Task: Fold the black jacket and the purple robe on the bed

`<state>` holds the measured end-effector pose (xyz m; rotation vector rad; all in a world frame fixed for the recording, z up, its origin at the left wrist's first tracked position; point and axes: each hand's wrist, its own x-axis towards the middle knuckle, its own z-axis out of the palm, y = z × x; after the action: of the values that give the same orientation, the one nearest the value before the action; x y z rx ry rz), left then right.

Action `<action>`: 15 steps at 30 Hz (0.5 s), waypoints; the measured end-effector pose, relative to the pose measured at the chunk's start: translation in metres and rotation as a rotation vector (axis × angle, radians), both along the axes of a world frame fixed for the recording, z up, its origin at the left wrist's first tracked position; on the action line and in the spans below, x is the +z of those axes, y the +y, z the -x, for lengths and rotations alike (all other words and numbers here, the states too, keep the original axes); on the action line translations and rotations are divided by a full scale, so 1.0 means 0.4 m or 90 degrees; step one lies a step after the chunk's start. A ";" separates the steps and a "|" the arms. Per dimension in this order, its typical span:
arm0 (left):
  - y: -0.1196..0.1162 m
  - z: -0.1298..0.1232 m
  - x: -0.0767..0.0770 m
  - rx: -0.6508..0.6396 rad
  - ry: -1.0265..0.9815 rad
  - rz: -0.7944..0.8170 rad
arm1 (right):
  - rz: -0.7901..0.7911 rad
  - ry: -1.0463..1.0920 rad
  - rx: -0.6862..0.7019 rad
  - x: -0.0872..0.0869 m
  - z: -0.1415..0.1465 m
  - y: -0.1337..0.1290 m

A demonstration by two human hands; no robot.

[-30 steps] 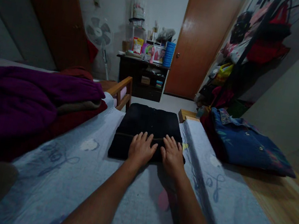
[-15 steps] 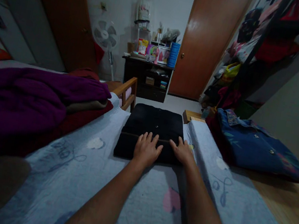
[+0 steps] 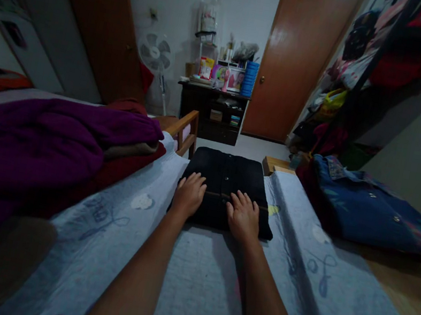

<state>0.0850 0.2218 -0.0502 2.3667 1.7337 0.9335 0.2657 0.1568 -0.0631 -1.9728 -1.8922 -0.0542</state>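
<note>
A black buttoned garment (image 3: 225, 168), folded into a flat rectangle, lies on the pale blue patterned bed sheet (image 3: 192, 284). My left hand (image 3: 189, 195) rests palm down on its left part, fingers spread and pointing forward. On the right part of the near half lies my right hand (image 3: 243, 216), also flat with its fingers apart. Neither hand grips the cloth. A row of buttons shows between the hands.
Purple blanket (image 3: 43, 133) is heaped at the left. Folded blue garment (image 3: 380, 209) lies on the right. Beyond the bed are a wooden rail (image 3: 183, 125), a fan (image 3: 155, 54), a dark cabinet (image 3: 211, 106) and a door (image 3: 293, 58).
My left hand has shifted left to the garment's left side. My right hand has moved slightly left, off its right edge. The view has turned a little left.
</note>
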 end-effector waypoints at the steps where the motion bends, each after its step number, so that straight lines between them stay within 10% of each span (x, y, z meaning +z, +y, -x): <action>1: 0.008 0.017 0.003 0.046 -0.034 -0.024 | 0.000 0.000 -0.001 -0.001 -0.001 0.001; 6: 0.047 0.091 -0.008 0.312 -0.233 0.119 | 0.006 0.004 -0.005 -0.001 0.000 0.005; 10: 0.078 0.113 -0.047 0.203 -0.362 0.308 | 0.012 0.011 -0.011 0.003 0.001 0.003; 15: 0.098 0.098 -0.050 0.180 -0.138 0.312 | 0.039 0.028 -0.002 0.014 0.003 0.000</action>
<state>0.0458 0.2610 -0.0702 1.6882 1.9607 0.6591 0.2646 0.1567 -0.0576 -1.9992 -1.8838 0.0463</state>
